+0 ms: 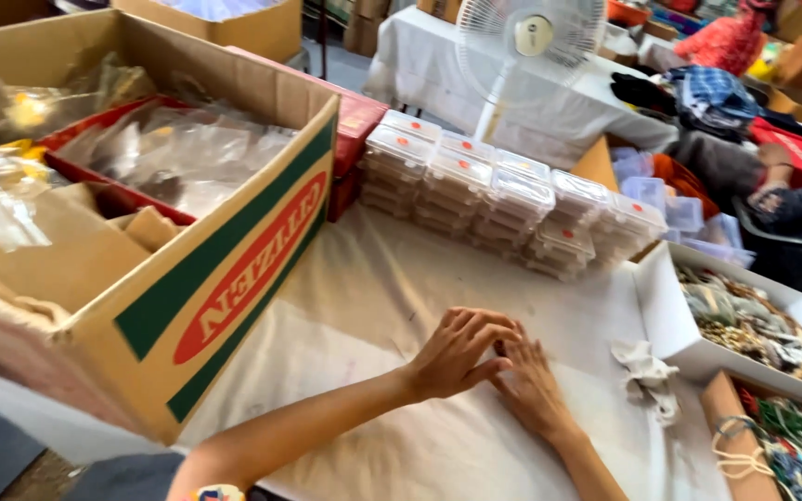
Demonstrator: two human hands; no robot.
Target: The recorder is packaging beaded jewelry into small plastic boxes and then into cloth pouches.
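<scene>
- A big cardboard box (pixel 141 232) with a red and green side stands at the left on the bench (pixel 373 306), tilted toward the camera. It holds clear plastic bags (pixel 178 158) and a red tray (pixel 104 186).
- A red box (pixel 359 121) sits just behind the cardboard box, touching its far corner.
- The bench wears a white cloth, creased, bare around the hands.
- The left hand (pixel 457 353) rests on the cloth near the bench's middle, its fingers (pixel 494 329) curled loosely and spread, gripping nothing that shows.
- The right hand (pixel 531 385) lies flat on the cloth just beside it, palm down, fingers stretched out; the 2 hands touch at the fingertips. Whether anything small lies under them cannot be told.
- Behind the hands, rows of small clear plastic cases (pixel 503 195) with orange dots on the lids stand stacked, well apart from both hands.
- A white fan (pixel 526 37) rises behind the cases.
- A crumpled white scrap (pixel 647 371) lies near the right hand, between it and a white tray (pixel 670 325) of mixed beads.
- A brown tray (pixel 721 408) of coloured beads sits at the lower right.
- Another person's arm (pixel 800 204) shows at the far right by a heap of clothes (pixel 712 93).
</scene>
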